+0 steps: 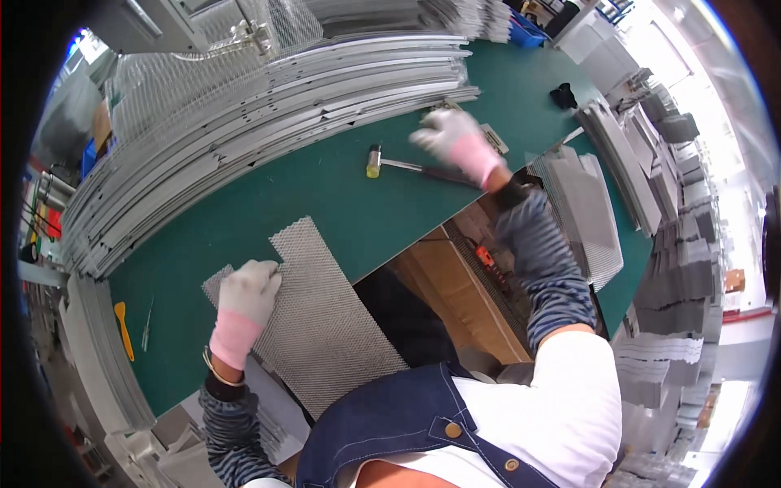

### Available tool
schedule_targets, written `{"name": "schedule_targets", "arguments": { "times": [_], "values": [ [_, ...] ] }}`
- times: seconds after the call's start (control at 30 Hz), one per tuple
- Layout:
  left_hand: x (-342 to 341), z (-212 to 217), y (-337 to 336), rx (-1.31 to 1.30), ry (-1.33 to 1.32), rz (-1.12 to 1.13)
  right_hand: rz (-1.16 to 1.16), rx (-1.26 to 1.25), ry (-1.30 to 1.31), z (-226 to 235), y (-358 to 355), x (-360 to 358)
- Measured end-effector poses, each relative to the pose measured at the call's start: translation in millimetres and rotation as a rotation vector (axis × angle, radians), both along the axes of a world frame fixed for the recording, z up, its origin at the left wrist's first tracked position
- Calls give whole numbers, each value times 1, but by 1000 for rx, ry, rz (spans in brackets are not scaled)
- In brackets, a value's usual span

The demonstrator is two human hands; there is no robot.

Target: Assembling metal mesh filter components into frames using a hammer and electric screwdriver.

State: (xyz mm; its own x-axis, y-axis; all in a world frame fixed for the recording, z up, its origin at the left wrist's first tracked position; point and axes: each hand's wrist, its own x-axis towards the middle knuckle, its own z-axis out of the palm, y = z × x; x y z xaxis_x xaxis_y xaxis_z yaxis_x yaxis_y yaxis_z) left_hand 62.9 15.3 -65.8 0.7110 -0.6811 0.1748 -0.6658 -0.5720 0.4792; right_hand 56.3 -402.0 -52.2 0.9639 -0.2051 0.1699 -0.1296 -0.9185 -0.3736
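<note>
My left hand (247, 294), in a white and pink glove, has its fingers curled over the upper left edge of a grey metal mesh sheet (317, 313). That sheet lies slanted across the table's near edge, its lower end against my apron. My right hand (452, 140), gloved alike, is raised over the far right part of the table and smeared by motion. Whether its fingers hold anything is not clear. Just below it lies a mallet (399, 165) with a metal and yellow head, its dark handle running under my wrist. A small flat piece (494, 139) lies beside that hand.
Long metal strips (325, 89) are stacked along the green table's (268, 191) far side. More mesh sheets (582, 207) and metal profiles (622, 163) lie at the right. A yellow tool (124, 331) rests at the left. An open drawer (455, 285) holds a red-orange tool (488, 262).
</note>
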Motion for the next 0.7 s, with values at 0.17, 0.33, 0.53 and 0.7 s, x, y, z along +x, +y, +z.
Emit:
{"name": "schedule_targets", "arguments": {
  "times": [0.17, 0.33, 0.53, 0.7],
  "values": [
    [4, -4, -21, 17, 50, 52, -394, -340, 493, -39, -179, -12],
    [3, -9, -7, -45, 106, 110, -500, -348, 218, -71, -189, -19],
    [-11, -20, -15, -48, -12, 245, -114, 273, -432, 0, -51, 26],
    [-24, -24, -9, 219, -364, 113, 755, 429, 279, 25, 170, 58]
  ]
}}
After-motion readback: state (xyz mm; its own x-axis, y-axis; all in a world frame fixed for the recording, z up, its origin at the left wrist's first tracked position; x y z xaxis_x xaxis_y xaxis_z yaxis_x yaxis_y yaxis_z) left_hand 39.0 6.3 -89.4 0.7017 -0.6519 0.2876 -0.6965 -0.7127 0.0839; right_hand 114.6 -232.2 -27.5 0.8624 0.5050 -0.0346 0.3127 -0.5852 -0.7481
